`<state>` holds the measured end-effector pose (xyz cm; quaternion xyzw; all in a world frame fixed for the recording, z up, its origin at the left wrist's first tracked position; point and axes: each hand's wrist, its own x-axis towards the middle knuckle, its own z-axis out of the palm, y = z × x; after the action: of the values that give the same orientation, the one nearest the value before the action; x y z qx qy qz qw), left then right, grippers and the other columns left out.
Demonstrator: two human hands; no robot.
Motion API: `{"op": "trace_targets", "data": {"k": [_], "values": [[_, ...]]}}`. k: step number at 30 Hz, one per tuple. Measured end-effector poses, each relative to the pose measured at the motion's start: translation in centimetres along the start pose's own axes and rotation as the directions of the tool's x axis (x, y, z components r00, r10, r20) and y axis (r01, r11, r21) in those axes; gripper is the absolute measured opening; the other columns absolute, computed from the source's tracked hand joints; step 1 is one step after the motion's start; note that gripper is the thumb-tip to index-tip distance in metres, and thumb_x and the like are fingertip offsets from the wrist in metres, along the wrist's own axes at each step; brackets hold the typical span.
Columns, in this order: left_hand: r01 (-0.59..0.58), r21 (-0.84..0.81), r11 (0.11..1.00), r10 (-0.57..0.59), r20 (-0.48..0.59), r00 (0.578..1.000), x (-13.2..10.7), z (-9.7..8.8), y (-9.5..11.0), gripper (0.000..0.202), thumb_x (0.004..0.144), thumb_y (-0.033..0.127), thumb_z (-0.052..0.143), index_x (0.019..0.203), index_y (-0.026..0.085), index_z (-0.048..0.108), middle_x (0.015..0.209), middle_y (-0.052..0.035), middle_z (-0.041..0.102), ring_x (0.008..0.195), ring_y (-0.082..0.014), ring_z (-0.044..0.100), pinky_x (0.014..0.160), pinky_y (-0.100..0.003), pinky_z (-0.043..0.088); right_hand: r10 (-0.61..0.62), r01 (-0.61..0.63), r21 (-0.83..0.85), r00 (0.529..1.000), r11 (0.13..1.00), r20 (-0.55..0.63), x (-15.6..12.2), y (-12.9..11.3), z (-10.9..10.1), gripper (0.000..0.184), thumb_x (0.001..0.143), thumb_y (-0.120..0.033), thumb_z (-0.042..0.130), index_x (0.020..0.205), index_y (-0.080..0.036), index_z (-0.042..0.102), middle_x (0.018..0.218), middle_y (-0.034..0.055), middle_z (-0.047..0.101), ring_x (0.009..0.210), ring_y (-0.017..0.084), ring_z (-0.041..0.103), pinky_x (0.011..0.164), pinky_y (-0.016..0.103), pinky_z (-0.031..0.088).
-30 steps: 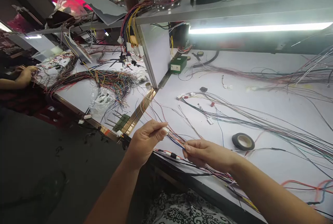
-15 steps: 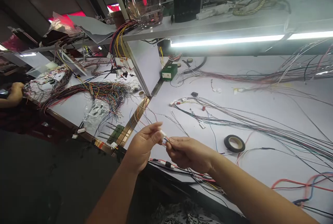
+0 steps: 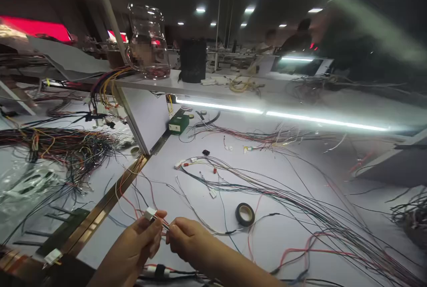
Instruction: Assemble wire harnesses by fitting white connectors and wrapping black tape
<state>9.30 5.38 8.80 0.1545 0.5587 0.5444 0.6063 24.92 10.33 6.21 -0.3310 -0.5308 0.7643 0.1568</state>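
Between the fingers of my left hand (image 3: pixel 135 244) is a white plug connector (image 3: pixel 150 213), its body poking out above the fingertips. Thin wires (image 3: pixel 164 223) run from the connector toward my right hand (image 3: pixel 191 238), which pinches them close beside the left fingertips. Both hands are above the near edge of the white worktop. Below them lies a harness with a white and black sleeve (image 3: pixel 156 271), partly hidden by my hands. A roll of black tape (image 3: pixel 245 214) rests to the right of my right hand.
Long wire bundles (image 3: pixel 267 189) stretch across the worktop to the right. A green box (image 3: pixel 179 124) stands by the divider panel (image 3: pixel 143 109). Left of the metal strip are a wire heap (image 3: pixel 80 149) and a plastic bag (image 3: pixel 30 184). A glass jug (image 3: pixel 150 46) stands on the shelf above.
My view has tilted up and swung right, so the bench and shelf shift down and left. Both hands still hold the connector and wires, whose connector end now shows more clearly.
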Motion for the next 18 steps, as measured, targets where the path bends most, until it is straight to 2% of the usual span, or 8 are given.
{"op": "trace_targets", "data": {"k": [4,7,9,11,14,16,18], "values": [[-0.002,-0.063,0.998,-0.002,-0.069,0.998,0.1,0.8,-1.1,0.042,0.057,0.042,0.085,0.086,0.015,0.071,0.056,0.0034,0.049,0.051,-0.0089,0.043,0.051,-0.020,0.041,-0.048,0.039,-0.120,0.996,0.992,-0.072,0.1,0.3,0.2,0.042,0.091,-0.058,0.043,0.086,-0.018,0.056,0.062,-0.0044,0.044,0.050,0.007,0.035,0.045,0.020,0.028],[-0.051,0.023,0.998,0.052,-0.068,0.996,0.0,1.0,-1.0,0.039,0.056,0.043,0.085,0.079,0.014,0.072,0.055,0.0020,0.052,0.051,-0.0097,0.045,0.051,-0.020,0.043,-0.116,0.087,-0.263,0.988,0.961,-0.098,-0.3,0.6,0.2,0.038,0.095,-0.049,0.037,0.089,-0.018,0.059,0.065,-0.0028,0.048,0.055,0.009,0.041,0.051,0.021,0.034],[-0.082,0.088,0.993,0.086,-0.042,0.995,-0.1,1.1,-0.3,0.037,0.055,0.042,0.086,0.075,0.014,0.073,0.055,0.0010,0.054,0.052,-0.0102,0.047,0.052,-0.020,0.044,-0.217,0.153,-0.405,0.969,0.901,-0.118,-1.0,0.6,-0.4,0.031,0.096,-0.042,0.038,0.099,-0.021,0.061,0.071,-0.0012,0.056,0.064,0.012,0.049,0.061,0.024,0.041],[-0.077,0.118,0.990,0.080,-0.023,0.996,-0.2,1.1,0.4,0.038,0.052,0.040,0.088,0.073,0.014,0.073,0.058,-0.0002,0.057,0.054,-0.0116,0.049,0.053,-0.021,0.046,-0.384,0.241,-0.561,0.911,0.792,-0.151,-2.3,0.7,-1.9,0.026,0.093,-0.034,0.047,0.114,-0.024,0.058,0.090,0.0019,0.064,0.082,0.016,0.057,0.077,0.030,0.045],[-0.063,0.116,0.991,0.068,-0.039,0.997,-0.2,1.4,0.9,0.039,0.045,0.040,0.090,0.070,0.014,0.072,0.057,-0.0005,0.057,0.054,-0.0132,0.050,0.051,-0.024,0.047,-0.588,0.276,-0.761,0.791,0.586,-0.166,-5.0,0.9,-5.7,0.035,0.087,-0.023,0.055,0.122,-0.025,0.052,0.111,0.0066,0.062,0.102,0.020,0.056,0.091,0.035,0.043],[-0.082,0.111,0.990,0.089,-0.061,0.994,-0.1,1.6,0.8,0.038,0.044,0.040,0.090,0.066,0.015,0.071,0.054,-0.0001,0.055,0.050,-0.0137,0.049,0.047,-0.025,0.045,-0.655,0.193,-0.874,0.736,0.446,-0.172,-7.0,1.4,-8.8,0.034,0.085,-0.016,0.052,0.118,-0.025,0.054,0.111,0.0081,0.062,0.104,0.022,0.055,0.090,0.038,0.044],[-0.109,0.111,0.988,0.118,-0.075,0.990,0.2,1.7,0.4,0.036,0.044,0.040,0.090,0.064,0.017,0.070,0.053,0.0003,0.055,0.049,-0.0138,0.049,0.044,-0.025,0.045,-0.640,0.059,-0.934,0.744,0.353,-0.195,-8.8,2.3,-11.5,0.037,0.081,-0.009,0.051,0.115,-0.024,0.055,0.108,0.0085,0.063,0.101,0.024,0.055,0.088,0.041,0.044]]}}
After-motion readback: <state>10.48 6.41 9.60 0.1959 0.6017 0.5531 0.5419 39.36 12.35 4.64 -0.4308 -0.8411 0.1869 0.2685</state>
